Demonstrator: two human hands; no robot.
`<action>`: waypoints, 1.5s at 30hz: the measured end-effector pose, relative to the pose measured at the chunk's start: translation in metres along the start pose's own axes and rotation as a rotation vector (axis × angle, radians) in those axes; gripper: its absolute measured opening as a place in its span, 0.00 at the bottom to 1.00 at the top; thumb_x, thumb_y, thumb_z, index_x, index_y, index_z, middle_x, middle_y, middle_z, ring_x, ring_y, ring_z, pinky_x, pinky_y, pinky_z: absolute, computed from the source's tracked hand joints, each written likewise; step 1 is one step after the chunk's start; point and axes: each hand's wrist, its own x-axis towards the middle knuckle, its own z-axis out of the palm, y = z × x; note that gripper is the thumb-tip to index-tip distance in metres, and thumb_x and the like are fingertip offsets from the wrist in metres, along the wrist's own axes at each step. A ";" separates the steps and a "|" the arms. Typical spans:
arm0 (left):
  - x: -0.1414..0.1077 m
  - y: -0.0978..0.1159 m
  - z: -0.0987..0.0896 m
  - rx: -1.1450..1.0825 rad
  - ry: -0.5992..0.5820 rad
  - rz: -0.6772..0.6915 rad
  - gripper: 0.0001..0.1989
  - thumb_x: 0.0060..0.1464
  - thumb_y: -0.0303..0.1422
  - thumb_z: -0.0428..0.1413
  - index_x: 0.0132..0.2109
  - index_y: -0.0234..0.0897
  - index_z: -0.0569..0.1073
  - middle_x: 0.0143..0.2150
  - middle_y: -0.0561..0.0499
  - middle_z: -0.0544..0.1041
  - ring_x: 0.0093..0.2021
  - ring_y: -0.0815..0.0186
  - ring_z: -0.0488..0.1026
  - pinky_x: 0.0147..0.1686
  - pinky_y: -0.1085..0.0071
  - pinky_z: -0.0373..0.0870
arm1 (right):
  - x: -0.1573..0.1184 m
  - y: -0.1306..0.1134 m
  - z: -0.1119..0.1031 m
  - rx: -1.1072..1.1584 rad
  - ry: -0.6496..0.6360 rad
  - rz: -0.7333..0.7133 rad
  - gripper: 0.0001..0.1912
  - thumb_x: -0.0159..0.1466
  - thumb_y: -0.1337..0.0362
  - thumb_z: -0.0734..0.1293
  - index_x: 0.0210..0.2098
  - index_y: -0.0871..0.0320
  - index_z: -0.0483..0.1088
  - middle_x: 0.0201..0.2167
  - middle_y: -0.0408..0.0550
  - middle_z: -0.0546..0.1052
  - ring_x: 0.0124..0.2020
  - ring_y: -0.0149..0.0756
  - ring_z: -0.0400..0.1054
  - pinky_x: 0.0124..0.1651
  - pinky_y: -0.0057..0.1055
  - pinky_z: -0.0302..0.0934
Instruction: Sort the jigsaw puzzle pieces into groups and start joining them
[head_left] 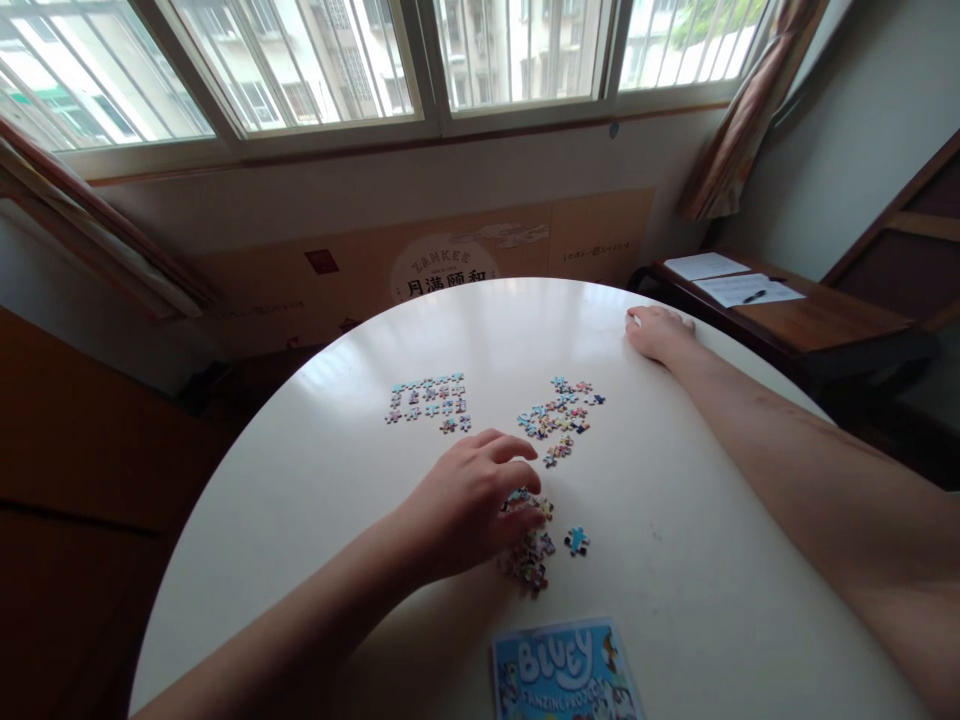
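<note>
My left hand (480, 495) hovers over a heap of jigsaw puzzle pieces (534, 572), its curved fingers and thumb apart and no piece visible between them. The hand covers part of the heap. Just right of it lies a single blue and black puzzle piece (577, 541). Beyond the hand, a partly laid-out block of puzzle pieces (431, 396) sits in rows on the left. Another loose scatter of pieces (562, 415) lies to its right. My right hand (660, 332) rests at the table's far right edge, holding nothing visible, fingers loosely bent and partly hidden.
The round white table (300, 560) carries a blue "Bluey" picture sheet or packet (566, 672) at the near side. At the right, a wooden side table (847, 315) bears papers (750, 290) and a pen. A printed cardboard panel (517, 240) stands below the windows.
</note>
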 end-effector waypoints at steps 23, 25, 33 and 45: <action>-0.005 -0.016 -0.036 -0.547 0.142 -0.328 0.07 0.62 0.36 0.56 0.39 0.36 0.73 0.31 0.52 0.78 0.27 0.71 0.73 0.28 0.74 0.72 | 0.000 0.000 0.000 0.000 -0.007 0.007 0.24 0.70 0.54 0.53 0.60 0.46 0.69 0.62 0.55 0.69 0.61 0.56 0.61 0.61 0.61 0.53; -0.010 -0.029 -0.047 -0.367 0.093 -0.346 0.08 0.62 0.35 0.55 0.39 0.36 0.75 0.31 0.52 0.79 0.28 0.70 0.73 0.29 0.73 0.71 | 0.000 -0.001 -0.001 0.001 -0.009 0.010 0.24 0.70 0.54 0.53 0.60 0.46 0.69 0.62 0.55 0.69 0.61 0.56 0.61 0.61 0.61 0.53; -0.027 -0.058 -0.065 -0.012 -0.214 -0.447 0.13 0.62 0.36 0.51 0.45 0.39 0.79 0.38 0.48 0.81 0.36 0.63 0.76 0.35 0.71 0.68 | -0.003 -0.002 -0.002 0.014 -0.015 0.011 0.24 0.70 0.55 0.53 0.61 0.47 0.69 0.63 0.55 0.69 0.63 0.57 0.60 0.61 0.63 0.53; -0.039 -0.073 -0.072 0.272 -0.153 -0.572 0.10 0.58 0.34 0.54 0.44 0.39 0.76 0.38 0.48 0.79 0.35 0.61 0.74 0.33 0.69 0.62 | -0.001 0.000 0.000 0.012 -0.009 0.013 0.25 0.70 0.54 0.53 0.61 0.48 0.69 0.63 0.56 0.70 0.62 0.59 0.62 0.61 0.65 0.54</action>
